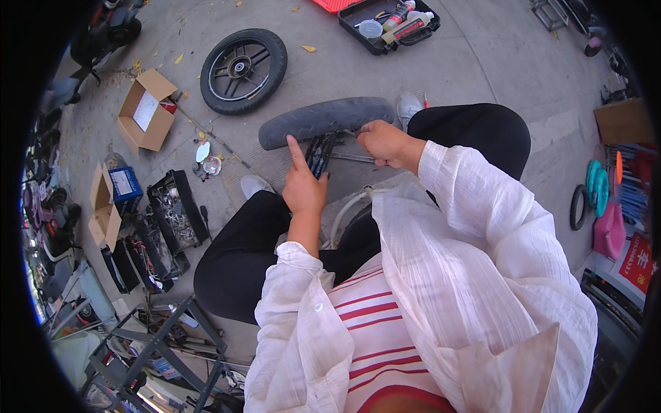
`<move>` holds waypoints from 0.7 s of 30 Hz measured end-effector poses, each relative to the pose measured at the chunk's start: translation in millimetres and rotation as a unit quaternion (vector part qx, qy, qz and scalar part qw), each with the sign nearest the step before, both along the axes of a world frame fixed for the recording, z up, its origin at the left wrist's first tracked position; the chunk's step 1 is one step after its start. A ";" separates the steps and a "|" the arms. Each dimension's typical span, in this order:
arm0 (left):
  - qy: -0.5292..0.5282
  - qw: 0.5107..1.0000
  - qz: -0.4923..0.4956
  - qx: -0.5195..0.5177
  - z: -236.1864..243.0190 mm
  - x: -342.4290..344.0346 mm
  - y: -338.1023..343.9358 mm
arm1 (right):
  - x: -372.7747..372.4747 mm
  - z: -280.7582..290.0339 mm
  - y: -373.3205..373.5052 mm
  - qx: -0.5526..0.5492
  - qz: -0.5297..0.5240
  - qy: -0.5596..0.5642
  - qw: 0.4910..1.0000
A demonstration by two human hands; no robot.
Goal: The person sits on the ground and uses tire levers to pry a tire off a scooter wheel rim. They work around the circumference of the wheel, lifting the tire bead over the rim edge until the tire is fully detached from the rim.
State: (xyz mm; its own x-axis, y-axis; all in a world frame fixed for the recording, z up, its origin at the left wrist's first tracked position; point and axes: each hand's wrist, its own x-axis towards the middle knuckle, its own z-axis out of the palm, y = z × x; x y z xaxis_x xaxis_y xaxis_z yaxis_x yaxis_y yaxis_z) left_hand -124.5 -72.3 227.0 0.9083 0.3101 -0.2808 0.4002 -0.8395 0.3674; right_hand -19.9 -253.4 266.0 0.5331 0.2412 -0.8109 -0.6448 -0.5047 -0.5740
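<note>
Working: black tyre [323, 118] held between knees, above the grey rim.
Left hand [303, 184]: forefinger out, pressing tyre's lower edge, gripping nothing.
Right hand [383, 143]: closed over tyre's right end.
Progress: seemingly midway, tyre partly seated.
Beyond tyre: spare wheel [243, 70], open toolcase [387, 26].

Seated on concrete, knees apart in black trousers, white shirt over red stripes. Left hand [303, 186] raised with forefinger pressed against the black tyre [323, 118] held upright between the knees; right hand [385, 142] gripping that tyre's inner edge beside a black wheel hub [321, 153]. Farther off, a second spoked wheel [242, 70] lying flat, an open cardboard box [144, 110] to its left, an open black case [389, 24] of bottles at top.
</note>
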 end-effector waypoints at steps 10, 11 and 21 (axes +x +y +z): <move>-0.104 0.994 0.010 0.016 -11.7 -13.8 -4.8 | -29.3 72.3 -39.3 0.107 -0.047 0.033 0.993; -0.110 0.994 0.014 0.025 -14.0 -15.3 -5.4 | -30.2 72.2 -40.8 0.114 -0.054 0.036 0.991; -0.032 0.996 0.086 0.009 0.4 -14.1 -8.5 | -34.4 31.0 -43.1 0.100 -0.055 0.018 0.993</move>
State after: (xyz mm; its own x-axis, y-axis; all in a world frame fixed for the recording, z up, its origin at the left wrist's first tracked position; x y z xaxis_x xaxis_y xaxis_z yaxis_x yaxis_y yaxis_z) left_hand -138.6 -80.8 227.4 0.8569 0.4674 -0.2173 0.5153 -0.7667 0.3829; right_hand -54.2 -296.5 297.1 0.5365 0.3422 -0.7714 -0.7113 -0.3085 -0.6316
